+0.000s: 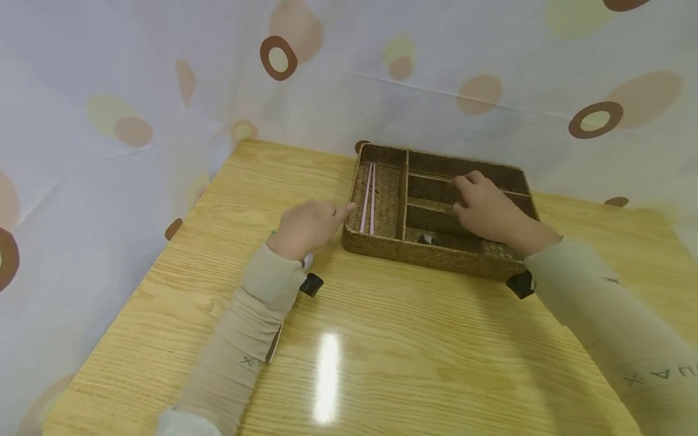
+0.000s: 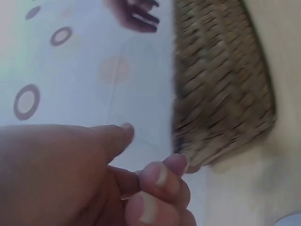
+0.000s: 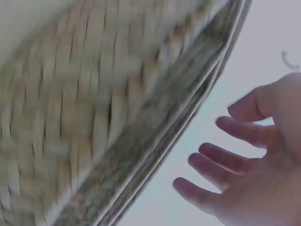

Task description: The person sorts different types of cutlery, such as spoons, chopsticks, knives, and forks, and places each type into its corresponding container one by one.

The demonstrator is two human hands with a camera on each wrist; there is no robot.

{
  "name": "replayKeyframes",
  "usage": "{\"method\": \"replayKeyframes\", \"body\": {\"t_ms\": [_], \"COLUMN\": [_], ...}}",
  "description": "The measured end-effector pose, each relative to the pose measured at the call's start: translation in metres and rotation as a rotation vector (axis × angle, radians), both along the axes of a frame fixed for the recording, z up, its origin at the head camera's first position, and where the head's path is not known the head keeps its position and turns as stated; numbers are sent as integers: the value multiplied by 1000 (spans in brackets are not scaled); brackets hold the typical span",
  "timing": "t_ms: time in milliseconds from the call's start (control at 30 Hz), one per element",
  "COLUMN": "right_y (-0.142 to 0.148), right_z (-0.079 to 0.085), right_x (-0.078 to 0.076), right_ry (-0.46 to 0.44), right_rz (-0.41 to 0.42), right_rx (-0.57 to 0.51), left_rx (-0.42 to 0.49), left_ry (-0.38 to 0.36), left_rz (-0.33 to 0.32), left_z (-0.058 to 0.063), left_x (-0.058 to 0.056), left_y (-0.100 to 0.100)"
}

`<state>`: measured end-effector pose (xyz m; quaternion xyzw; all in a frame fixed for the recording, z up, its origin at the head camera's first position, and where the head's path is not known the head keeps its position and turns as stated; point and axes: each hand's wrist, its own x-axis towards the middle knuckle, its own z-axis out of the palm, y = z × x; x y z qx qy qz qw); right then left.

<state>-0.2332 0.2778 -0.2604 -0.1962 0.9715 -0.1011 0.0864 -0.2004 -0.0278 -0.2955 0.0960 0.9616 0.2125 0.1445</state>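
Observation:
A brown woven tray with compartments stands on the wooden table. Two pink chopsticks lie lengthwise in its left compartment. My left hand is by the tray's left front corner, index finger reaching to the rim. In the left wrist view its other fingers are loosely bent and hold nothing; whether a fingertip touches the rim, I cannot tell. Over the tray's right compartments hovers my right hand. Its fingers are spread, slightly bent and bare of any object. A small dark, shiny thing lies in the front compartment.
Partly hidden under my left forearm is a thin, dark-edged thing; near the wrist shows a whitish thing. A patterned cloth hangs behind the table and on its left. Black wrist pieces hang below both cuffs.

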Motion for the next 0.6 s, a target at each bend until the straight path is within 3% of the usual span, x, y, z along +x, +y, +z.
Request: {"method": "replayKeyframes", "body": {"t_ms": [133, 267, 400, 600], "right_y": [-19, -50, -87, -139], "right_z": [-5, -19, -39, -71], "right_x": [30, 59, 87, 111], "right_ry": [213, 423, 386, 238], "right_rz": [95, 286, 472, 685], "right_rx": [-125, -240, -251, -108], "left_rx": [12, 28, 51, 61], "left_ry": [60, 89, 99, 117], "left_rz": [-8, -33, -43, -35], "left_z": [11, 18, 24, 29], "left_x": [4, 7, 9, 14], "left_y": [-11, -16, -18, -21]}}
